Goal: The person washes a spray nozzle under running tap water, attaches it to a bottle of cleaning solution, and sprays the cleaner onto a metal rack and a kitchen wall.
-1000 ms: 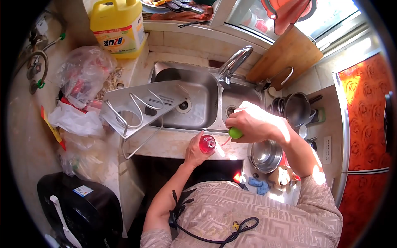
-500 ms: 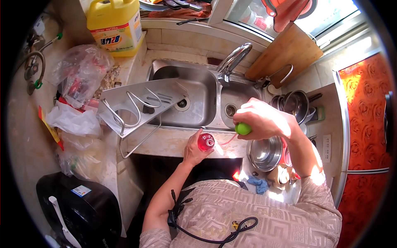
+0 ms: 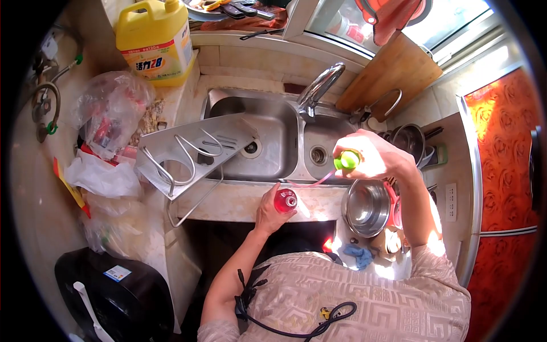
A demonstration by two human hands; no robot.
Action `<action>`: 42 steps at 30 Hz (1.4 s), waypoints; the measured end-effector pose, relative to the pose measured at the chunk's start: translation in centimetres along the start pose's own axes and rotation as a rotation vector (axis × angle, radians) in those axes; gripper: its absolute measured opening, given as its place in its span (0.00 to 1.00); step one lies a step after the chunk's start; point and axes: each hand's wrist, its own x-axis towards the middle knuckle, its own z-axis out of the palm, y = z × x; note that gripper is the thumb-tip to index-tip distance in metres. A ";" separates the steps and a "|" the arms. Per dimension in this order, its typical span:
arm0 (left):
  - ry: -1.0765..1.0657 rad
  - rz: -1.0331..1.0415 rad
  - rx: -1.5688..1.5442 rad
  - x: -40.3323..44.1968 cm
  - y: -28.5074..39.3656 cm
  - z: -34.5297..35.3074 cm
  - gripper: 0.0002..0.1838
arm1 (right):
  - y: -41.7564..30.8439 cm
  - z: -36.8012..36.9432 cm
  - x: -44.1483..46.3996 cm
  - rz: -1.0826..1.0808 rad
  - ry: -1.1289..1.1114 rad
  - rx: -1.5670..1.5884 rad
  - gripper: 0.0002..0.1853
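My left hand (image 3: 271,212) is wrapped round a bottle of red liquid (image 3: 285,200) with an uncovered mouth, at the counter's front edge (image 3: 228,202). To the right, my right hand (image 3: 367,154) grips a bright green pump top (image 3: 347,161) above the small sink basin's front right corner. From the green top a thin pinkish tube (image 3: 319,181) runs down and left, outside the bottle; its far end lies near the sink's front rim.
A metal rack (image 3: 196,149) leans across the large basin (image 3: 265,114) on the left. The faucet (image 3: 320,88) rises behind the sinks. Steel bowls (image 3: 366,208) stand at the right, a yellow jug (image 3: 154,45) and plastic bags (image 3: 111,108) at the left.
My right hand has moved up and to the right with the green top, turning it so that its end shows. The tube has swung away from the bottle's mouth. My left hand stays around the bottle.
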 end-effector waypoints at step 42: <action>-0.176 -0.541 -0.764 26.7 -2.5 -0.6 0.13 | 15.9 19.7 15.3 0.776 0.405 0.548 0.23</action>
